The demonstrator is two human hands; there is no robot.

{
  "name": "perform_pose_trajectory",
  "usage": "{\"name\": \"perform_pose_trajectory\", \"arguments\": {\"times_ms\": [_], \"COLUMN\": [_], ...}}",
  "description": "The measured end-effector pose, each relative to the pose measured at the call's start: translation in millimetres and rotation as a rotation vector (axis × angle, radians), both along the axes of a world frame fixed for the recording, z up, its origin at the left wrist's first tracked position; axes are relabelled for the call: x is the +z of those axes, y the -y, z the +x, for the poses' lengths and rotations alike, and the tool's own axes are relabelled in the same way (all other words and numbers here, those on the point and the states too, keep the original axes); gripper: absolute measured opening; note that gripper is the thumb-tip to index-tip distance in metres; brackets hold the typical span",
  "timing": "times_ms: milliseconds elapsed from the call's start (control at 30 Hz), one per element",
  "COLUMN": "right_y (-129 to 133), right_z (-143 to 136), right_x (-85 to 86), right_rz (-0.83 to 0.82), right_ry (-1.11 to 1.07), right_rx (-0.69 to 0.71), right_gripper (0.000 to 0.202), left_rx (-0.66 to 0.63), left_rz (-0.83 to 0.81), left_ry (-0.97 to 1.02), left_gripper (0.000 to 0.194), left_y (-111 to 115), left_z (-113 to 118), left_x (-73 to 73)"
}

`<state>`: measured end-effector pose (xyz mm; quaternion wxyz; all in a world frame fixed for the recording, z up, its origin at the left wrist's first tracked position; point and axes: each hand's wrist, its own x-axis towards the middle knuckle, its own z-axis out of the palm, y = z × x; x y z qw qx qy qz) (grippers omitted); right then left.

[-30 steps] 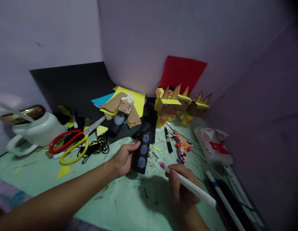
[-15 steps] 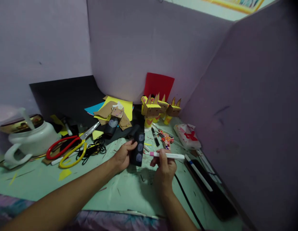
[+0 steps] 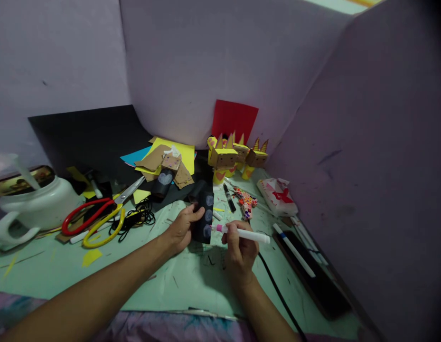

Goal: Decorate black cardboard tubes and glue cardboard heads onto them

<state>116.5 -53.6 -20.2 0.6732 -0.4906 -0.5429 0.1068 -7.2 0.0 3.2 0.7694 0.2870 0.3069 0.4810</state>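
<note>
My left hand (image 3: 182,230) grips the side of a black paper tube (image 3: 202,221), held tilted just above the table. Pale purple round spots run down the tube's right side. In my right hand (image 3: 240,249) is a white marker (image 3: 250,235) with a pink collar, its tip at the lowest spot on the tube. Whether the tip touches is too small to tell. Behind my left hand lies another black tube with a pale heart (image 3: 164,179), below a brown cardboard head (image 3: 171,161).
Red-and-yellow scissors (image 3: 102,216), black cord (image 3: 140,218) and a white mug (image 3: 38,204) stand left. Yellow figures with cardboard heads (image 3: 224,159) are at the back. A glue gun (image 3: 246,200), a black marker (image 3: 229,197), a wipes pack (image 3: 277,197) and a dark tray (image 3: 327,294) lie right.
The marker's tip has moved left and slightly down to the tube's lowest spot, and its back end has dipped. My left hand keeps its hold on the tube. The view has shifted slightly.
</note>
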Motion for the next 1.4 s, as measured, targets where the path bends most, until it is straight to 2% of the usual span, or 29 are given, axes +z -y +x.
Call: {"name": "perform_pose_trajectory", "arguments": {"times_ms": [300, 800, 1167, 1400], "right_y": [-0.3, -0.6, 1.3, 1.7], "right_z": [4.3, 4.6, 4.5, 5.2], "right_x": [-7.6, -5.5, -4.0, -5.4], "right_rz": [-0.008, -0.008, 0.020, 0.026], "right_ry": [0.010, -0.037, 0.020, 0.087], "right_rx": [0.013, 0.005, 0.033, 0.004], "right_gripper": [0.018, 0.018, 0.016, 0.015], "left_rx": [-0.015, -0.018, 0.003, 0.011], "left_rz": [0.017, 0.021, -0.005, -0.001], "left_ry": [-0.036, -0.038, -0.055, -0.073], "left_gripper": [0.025, 0.025, 0.025, 0.024], "left_y": [0.2, -1.3, 1.7, 1.0], "left_z": [0.5, 0.9, 2.8, 3.3], "left_x": [-2.2, -1.6, 2.4, -1.4]}}
